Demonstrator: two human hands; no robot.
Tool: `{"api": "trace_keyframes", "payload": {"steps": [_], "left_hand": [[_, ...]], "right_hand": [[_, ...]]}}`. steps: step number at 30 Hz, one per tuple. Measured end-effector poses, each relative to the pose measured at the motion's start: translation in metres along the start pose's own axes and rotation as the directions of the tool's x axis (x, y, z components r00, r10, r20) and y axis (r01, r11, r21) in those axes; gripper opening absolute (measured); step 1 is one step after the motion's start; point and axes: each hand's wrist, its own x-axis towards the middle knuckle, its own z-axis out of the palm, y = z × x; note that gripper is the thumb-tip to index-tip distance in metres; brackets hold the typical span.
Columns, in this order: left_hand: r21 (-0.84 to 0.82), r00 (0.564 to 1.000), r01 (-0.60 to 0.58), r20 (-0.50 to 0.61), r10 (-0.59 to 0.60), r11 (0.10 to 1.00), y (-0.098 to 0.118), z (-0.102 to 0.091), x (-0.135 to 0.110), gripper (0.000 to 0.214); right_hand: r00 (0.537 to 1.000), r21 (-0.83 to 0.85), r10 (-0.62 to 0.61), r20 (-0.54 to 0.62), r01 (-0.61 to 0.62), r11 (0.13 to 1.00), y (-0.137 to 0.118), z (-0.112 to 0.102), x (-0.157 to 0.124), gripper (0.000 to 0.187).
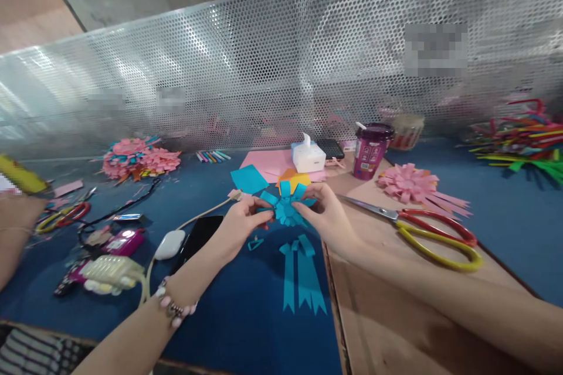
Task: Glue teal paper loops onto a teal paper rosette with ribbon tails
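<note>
A blue paper flower (288, 208) with looped petals is held above the table between my two hands. My left hand (247, 218) pinches its left edge, thumb and fingers closed on the paper. On the other side, my right hand (324, 211) grips a petal at the right edge. Just below lie blue paper ribbon strips (301, 281) with notched ends and looped tops. A small blue paper scrap (254, 244) rests near my left hand. Behind the flower are an orange paper piece (292, 179) and a blue paper square (248, 179).
Large scissors (433, 234) and a pink paper flower (409, 183) lie to the right. A purple cup (372, 152) and tissue pack (308, 156) stand behind. Left are a phone (200, 237), a white charger (170, 244), a glue gun (112, 272) and another person's hand (20, 217).
</note>
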Motion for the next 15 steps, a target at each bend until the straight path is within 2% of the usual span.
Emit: {"api": "trace_keyframes", "payload": {"steps": [5, 15], "left_hand": [[-0.043, 0.999, 0.013, -0.046, -0.015, 0.999, 0.0012, 0.0019, -0.0007, 0.019], [-0.032, 0.999, -0.006, -0.052, 0.004, 0.999, 0.0010, 0.0024, -0.0027, 0.018]], "right_hand": [[1.000, 0.007, 0.005, -0.003, -0.005, 1.000, 0.0009, 0.0020, -0.0018, 0.026], [0.999, -0.002, 0.018, 0.037, -0.018, 1.000, 0.0045, 0.0009, -0.0020, 0.026]]}}
